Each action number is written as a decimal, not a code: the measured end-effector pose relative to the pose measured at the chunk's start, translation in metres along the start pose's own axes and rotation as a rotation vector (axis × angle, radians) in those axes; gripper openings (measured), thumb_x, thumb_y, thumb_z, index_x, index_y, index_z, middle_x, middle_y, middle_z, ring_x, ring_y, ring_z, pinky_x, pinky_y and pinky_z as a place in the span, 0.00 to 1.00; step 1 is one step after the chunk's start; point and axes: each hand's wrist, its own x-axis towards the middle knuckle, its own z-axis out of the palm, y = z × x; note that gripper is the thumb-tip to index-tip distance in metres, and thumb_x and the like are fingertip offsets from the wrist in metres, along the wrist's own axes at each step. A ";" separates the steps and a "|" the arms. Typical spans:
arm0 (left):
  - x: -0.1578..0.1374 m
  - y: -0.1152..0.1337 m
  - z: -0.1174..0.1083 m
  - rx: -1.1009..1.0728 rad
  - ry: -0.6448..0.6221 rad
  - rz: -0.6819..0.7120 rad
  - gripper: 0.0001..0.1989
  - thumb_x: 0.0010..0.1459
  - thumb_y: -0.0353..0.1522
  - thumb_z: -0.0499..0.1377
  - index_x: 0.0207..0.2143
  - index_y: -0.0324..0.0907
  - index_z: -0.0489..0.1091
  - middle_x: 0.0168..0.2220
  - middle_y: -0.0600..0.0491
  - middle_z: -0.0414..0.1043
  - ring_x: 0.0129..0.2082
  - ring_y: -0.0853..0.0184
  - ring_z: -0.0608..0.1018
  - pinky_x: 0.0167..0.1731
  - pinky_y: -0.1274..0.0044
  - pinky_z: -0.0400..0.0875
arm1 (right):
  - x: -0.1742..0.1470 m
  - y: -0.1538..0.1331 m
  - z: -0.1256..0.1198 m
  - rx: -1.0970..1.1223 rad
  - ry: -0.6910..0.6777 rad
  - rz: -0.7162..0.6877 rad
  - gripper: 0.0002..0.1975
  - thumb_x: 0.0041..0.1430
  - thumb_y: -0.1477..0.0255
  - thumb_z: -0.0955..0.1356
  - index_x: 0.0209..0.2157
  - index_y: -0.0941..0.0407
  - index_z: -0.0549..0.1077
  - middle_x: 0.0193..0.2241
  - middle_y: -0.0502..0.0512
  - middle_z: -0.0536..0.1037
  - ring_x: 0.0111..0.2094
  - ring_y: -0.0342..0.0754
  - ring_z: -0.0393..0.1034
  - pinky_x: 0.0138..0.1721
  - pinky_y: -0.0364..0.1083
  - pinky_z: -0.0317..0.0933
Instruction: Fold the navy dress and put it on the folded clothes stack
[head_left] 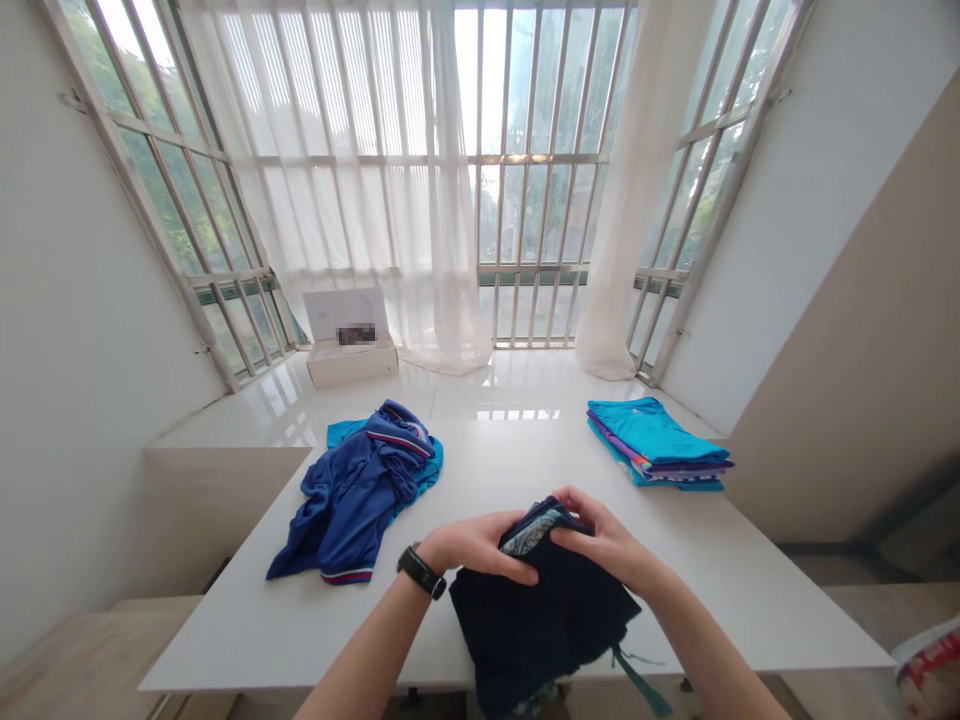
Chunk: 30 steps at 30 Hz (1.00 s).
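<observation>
Both hands grip a folded dark navy garment at the front edge of the white table. A grey-blue patterned part shows at its top edge, and a teal cord hangs from its lower right; its exact kind is unclear. My left hand, below a black wristband, closes on the upper left corner, thumb in front. On the upper right, my right hand pinches the layers between thumb and fingers. The garment's lower end hangs past the table edge.
A crumpled blue shirt with striped trim lies at left, over a turquoise cloth. At right sits a stack of folded clothes, turquoise on top. An open white box stands on the sill by the barred window and curtains.
</observation>
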 end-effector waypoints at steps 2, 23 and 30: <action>0.004 0.008 0.001 -0.075 -0.033 0.025 0.24 0.55 0.45 0.64 0.51 0.43 0.70 0.41 0.55 0.71 0.40 0.63 0.72 0.41 0.75 0.67 | -0.002 0.001 -0.007 0.058 0.011 0.060 0.19 0.53 0.57 0.73 0.42 0.53 0.71 0.39 0.52 0.76 0.44 0.51 0.71 0.48 0.49 0.64; 0.017 -0.034 -0.002 -0.298 0.027 -0.135 0.24 0.48 0.48 0.69 0.42 0.41 0.76 0.32 0.56 0.74 0.32 0.67 0.73 0.31 0.79 0.64 | -0.029 -0.005 -0.029 -0.072 0.073 0.259 0.24 0.53 0.51 0.71 0.44 0.54 0.79 0.44 0.56 0.81 0.51 0.65 0.70 0.56 0.58 0.61; 0.029 -0.043 0.001 -0.431 0.370 -0.109 0.27 0.54 0.50 0.64 0.47 0.40 0.71 0.42 0.48 0.76 0.42 0.62 0.77 0.39 0.75 0.69 | -0.025 -0.004 -0.041 0.475 0.256 0.467 0.24 0.52 0.60 0.75 0.48 0.55 0.75 0.41 0.59 0.83 0.46 0.58 0.77 0.54 0.56 0.67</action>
